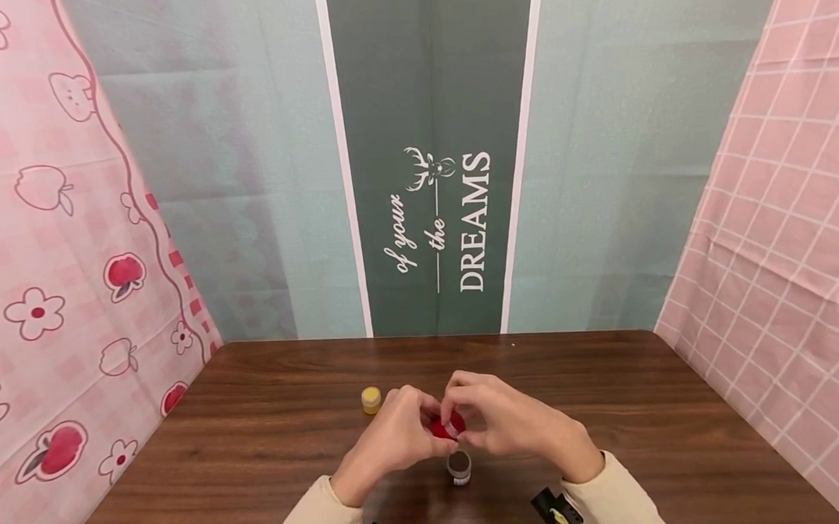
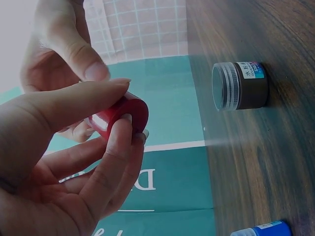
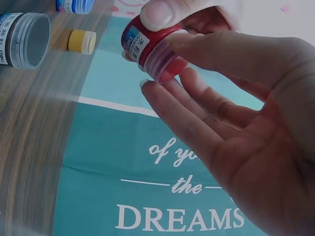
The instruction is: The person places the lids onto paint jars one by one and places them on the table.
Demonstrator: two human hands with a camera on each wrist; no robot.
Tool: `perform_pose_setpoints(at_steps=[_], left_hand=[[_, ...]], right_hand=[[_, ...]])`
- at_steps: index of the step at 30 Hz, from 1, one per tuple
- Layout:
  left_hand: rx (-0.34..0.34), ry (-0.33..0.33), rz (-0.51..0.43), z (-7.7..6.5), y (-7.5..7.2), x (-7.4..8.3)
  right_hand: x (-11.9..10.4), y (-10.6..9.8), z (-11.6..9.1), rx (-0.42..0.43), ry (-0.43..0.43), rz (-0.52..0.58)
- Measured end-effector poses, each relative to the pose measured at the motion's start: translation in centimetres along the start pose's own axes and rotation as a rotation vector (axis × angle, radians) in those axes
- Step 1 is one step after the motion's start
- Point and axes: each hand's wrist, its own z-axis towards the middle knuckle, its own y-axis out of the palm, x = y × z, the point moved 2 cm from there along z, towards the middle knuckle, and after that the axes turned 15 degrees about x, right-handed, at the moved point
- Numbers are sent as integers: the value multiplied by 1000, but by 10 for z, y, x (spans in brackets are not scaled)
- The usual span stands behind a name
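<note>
Between the two hands, above the table, is a small red paint jar [image 1: 438, 429] with a clear ribbed lid [image 3: 160, 58]. My left hand [image 1: 393, 433] grips the jar body, thumb on one side and fingers on the other. From the opposite side my right hand [image 1: 502, 416] holds the lid, its thumb pressed against the rim and a forefinger tip at the edge. In the right wrist view the jar lies tilted, its label [image 3: 138, 42] partly showing. Just below the hands a dark brown paint jar [image 1: 460, 466] with a clear lid stands upright.
A yellow paint jar [image 1: 372, 400] stands on the wooden table [image 1: 272, 425] beyond my left hand. A blue paint jar [image 2: 268, 229] shows at the edge of the left wrist view. Printed cloths [image 1: 426, 97] hang behind and on both sides.
</note>
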Motion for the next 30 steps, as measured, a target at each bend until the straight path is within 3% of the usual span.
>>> perform_pose_setpoints(at_steps=[5, 30], left_hand=[[-3, -7, 9, 0, 1, 1], [9, 5, 7, -1, 3, 3]], right_hand=[[1, -1, -1, -16, 59, 54], [3, -3, -2, 25, 35, -30]])
